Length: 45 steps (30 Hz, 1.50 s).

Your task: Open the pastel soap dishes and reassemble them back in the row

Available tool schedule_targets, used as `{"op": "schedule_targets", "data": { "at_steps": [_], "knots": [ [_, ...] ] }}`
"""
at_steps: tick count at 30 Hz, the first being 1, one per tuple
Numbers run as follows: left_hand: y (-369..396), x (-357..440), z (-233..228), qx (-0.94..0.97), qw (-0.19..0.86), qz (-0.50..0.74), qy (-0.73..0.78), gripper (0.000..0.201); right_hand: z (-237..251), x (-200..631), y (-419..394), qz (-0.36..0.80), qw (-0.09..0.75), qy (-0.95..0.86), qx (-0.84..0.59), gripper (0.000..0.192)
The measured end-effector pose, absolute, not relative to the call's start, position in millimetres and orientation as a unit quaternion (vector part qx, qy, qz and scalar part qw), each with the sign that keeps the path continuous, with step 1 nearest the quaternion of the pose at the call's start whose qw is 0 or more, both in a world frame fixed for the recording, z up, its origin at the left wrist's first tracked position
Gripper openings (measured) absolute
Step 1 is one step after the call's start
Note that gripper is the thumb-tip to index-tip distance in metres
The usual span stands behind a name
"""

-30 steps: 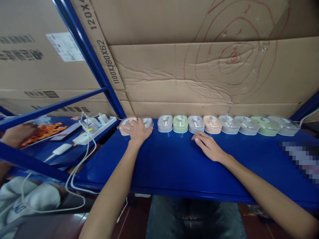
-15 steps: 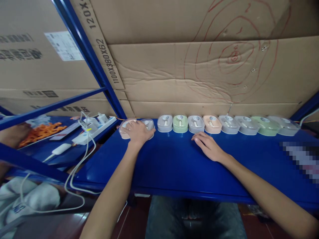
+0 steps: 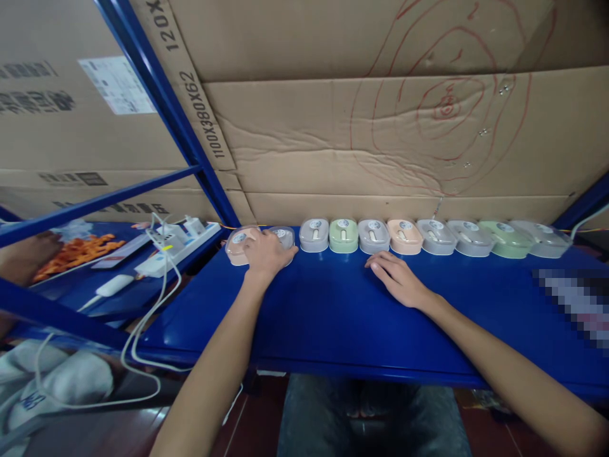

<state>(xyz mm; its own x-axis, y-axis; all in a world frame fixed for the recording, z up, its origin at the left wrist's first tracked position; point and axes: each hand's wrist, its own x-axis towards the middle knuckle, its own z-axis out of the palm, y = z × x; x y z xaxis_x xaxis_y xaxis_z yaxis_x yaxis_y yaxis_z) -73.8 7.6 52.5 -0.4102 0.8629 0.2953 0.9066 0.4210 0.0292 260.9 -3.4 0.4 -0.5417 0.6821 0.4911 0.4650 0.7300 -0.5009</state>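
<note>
At the left end of the row along the back of the blue shelf (image 3: 333,317), a peach case (image 3: 236,244) and a grey case (image 3: 285,236) sit side by side — the left hand (image 3: 264,252) lies across both, fingers spread and curled over their tops, pressing down rather than lifting either. Further right the row runs on: grey, green, grey, a second peach case (image 3: 404,236), then more grey and green, all just beside one another against the cardboard wall (image 3: 361,146). Resting flat on the shelf just in front of the middle cases is the right hand (image 3: 397,279), fingers loosely extended and empty. Off to the left, a white power strip (image 3: 178,249) with cables lies on a neighbouring shelf.
</note>
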Motion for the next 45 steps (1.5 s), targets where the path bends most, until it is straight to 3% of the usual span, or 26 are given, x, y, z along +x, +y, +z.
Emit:
{"op": "schedule_targets", "data": {
  "at_steps": [21, 33, 45],
  "knots": [
    [9.4, -80.0, 54.9, -0.531, 0.09, -0.066, -0.84, 0.088, 1.1, 260.7, -3.4, 0.155, 0.343, -0.866, -0.331, 0.044],
    [4.3, -81.6, 60.4, -0.558, 0.08, -0.063, -0.823, 0.068, 2.4, 260.9, -4.4, 0.155, 0.334, -0.868, -0.332, 0.044],
    [5.7, -85.0, 61.5, -0.561, 0.077, -0.054, -0.822, 0.081, 3.0, 260.8, -4.2, 0.15, 0.336, -0.869, -0.331, 0.046]
  ]
}}
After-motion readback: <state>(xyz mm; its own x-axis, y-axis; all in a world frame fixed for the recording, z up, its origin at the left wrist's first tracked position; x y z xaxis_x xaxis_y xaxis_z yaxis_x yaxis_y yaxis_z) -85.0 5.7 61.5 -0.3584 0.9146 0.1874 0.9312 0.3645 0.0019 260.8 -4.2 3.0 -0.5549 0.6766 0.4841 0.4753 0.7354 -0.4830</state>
